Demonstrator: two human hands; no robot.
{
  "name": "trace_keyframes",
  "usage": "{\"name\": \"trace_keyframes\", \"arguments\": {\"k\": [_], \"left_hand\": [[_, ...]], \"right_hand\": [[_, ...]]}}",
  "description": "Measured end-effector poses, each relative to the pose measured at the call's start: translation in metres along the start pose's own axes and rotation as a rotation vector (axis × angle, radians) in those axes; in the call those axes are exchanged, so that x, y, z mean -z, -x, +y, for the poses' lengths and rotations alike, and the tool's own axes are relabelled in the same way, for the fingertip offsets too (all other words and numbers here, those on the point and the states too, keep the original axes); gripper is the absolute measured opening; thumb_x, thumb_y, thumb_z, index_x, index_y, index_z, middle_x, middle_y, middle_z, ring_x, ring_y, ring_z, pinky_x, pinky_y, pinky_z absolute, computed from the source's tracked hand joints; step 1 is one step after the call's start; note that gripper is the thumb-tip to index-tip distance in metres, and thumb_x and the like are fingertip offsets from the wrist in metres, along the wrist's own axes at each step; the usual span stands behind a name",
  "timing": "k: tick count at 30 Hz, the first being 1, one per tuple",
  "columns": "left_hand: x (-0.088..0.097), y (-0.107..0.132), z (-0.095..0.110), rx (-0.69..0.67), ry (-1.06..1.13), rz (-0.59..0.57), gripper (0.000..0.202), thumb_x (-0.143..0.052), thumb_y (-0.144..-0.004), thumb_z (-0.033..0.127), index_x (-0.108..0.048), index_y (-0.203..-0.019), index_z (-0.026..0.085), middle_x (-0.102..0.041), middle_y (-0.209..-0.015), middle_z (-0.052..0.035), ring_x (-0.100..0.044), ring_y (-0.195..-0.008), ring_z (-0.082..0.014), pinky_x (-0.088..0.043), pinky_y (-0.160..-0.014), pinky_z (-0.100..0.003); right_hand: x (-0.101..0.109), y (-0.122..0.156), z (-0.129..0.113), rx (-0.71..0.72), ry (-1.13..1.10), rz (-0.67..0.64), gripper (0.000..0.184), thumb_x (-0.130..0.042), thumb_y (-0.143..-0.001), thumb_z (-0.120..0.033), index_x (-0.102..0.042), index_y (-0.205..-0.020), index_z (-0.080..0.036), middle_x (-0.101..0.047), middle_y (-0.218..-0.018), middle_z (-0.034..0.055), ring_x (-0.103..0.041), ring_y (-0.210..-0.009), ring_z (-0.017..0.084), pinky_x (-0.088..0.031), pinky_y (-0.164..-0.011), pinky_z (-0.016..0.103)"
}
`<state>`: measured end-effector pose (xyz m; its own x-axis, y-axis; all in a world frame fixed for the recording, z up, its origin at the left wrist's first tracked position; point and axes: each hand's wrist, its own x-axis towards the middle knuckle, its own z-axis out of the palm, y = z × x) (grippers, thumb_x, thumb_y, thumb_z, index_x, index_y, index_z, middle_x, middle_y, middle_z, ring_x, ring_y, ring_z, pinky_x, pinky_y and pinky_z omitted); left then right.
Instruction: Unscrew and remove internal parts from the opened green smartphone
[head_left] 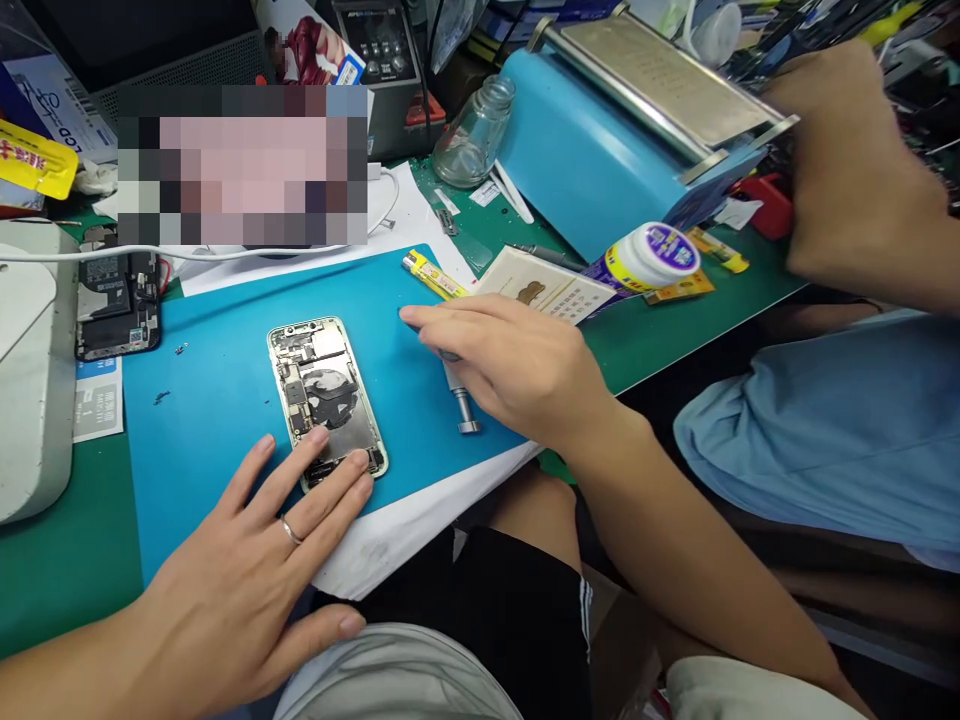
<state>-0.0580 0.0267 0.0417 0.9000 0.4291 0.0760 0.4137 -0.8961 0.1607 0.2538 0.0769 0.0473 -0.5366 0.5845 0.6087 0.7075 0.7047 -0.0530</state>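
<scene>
Green surface [45, 580], blue mat [202, 430]: left fingers [326, 500] spread, we seemingly steady the opened phone [337, 345], right fingers [465, 325] gripping a tool [466, 414] likely needing careful aim next.

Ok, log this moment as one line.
left hand: on opened phone | right hand: holding metal tool | surface: blue mat

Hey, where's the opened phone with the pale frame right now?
In the head view, the pale-framed phone lies left of centre on the blue mat, its lower end partly under the fingers of the left hand.
</scene>
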Motion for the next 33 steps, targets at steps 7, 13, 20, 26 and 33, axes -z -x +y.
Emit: {"name": "trace_keyframes", "arguments": {"k": [7, 13, 20, 26, 33], "left_hand": [[0.003, -0.001, 0.0, -0.001, 0.065, 0.009, 0.074, -0.049, -0.105, 0.06, -0.04, -0.164, 0.016, -0.036, -0.172, -0.0012, -0.02, -0.163, -0.0331, 0.001, -0.134, -0.052], [0.008, 0.002, 0.004, 0.014, 0.198, 0.186, 0.035, -0.056, -0.107, 0.03, -0.065, -0.138, 0.02, -0.067, -0.148, 0.0004, -0.058, -0.13, -0.0221, -0.039, -0.111, -0.038], [0.008, 0.001, 0.007, 0.053, 0.218, 0.239, 0.03, -0.049, -0.113, 0.028, -0.067, -0.132, 0.015, -0.074, -0.097, -0.0019, -0.059, -0.088, -0.0176, -0.041, -0.079, -0.035], [0.013, -0.007, 0.002, 0.077, 0.17, 0.158, 0.033, -0.043, -0.114, 0.03, -0.063, -0.133, 0.01, -0.065, -0.082, 0.0001, -0.053, -0.072, -0.0156, -0.039, -0.067, -0.033], [0.007, 0.001, 0.007, 0.113, 0.233, 0.13, 0.04, -0.046, -0.113, 0.031, -0.058, -0.144, 0.008, -0.065, -0.088, -0.0024, -0.052, -0.08, -0.0183, -0.037, -0.071, -0.037]], "right_hand": [[-0.003, -0.012, 0.004, 0.168, 0.112, -0.165, 0.023, -0.052, -0.104, -0.005, -0.069, -0.114, -0.015, -0.076, -0.131, 0.013, -0.074, -0.123, 0.029, -0.069, -0.098, 0.04], [0.0, -0.019, 0.001, 0.193, 0.082, -0.362, 0.026, -0.046, -0.102, 0.0, -0.071, -0.109, -0.007, -0.069, -0.141, 0.0218, -0.066, -0.134, 0.037, -0.068, -0.1, 0.049], [0.003, -0.022, -0.007, 0.191, 0.058, -0.495, 0.036, -0.039, -0.1, 0.006, -0.07, -0.116, -0.002, -0.066, -0.144, 0.025, -0.059, -0.141, 0.038, -0.069, -0.095, 0.043], [0.006, -0.01, -0.017, 0.132, -0.035, -0.353, 0.03, -0.045, -0.103, 0.0, -0.064, -0.126, 0.004, -0.071, -0.133, 0.0264, -0.064, -0.135, 0.042, -0.062, -0.109, 0.052], [0.008, 0.006, -0.023, 0.067, -0.091, -0.334, 0.033, -0.049, -0.102, 0.0, -0.06, -0.133, 0.001, -0.069, -0.136, 0.0257, -0.064, -0.137, 0.037, -0.055, -0.119, 0.049]]}}
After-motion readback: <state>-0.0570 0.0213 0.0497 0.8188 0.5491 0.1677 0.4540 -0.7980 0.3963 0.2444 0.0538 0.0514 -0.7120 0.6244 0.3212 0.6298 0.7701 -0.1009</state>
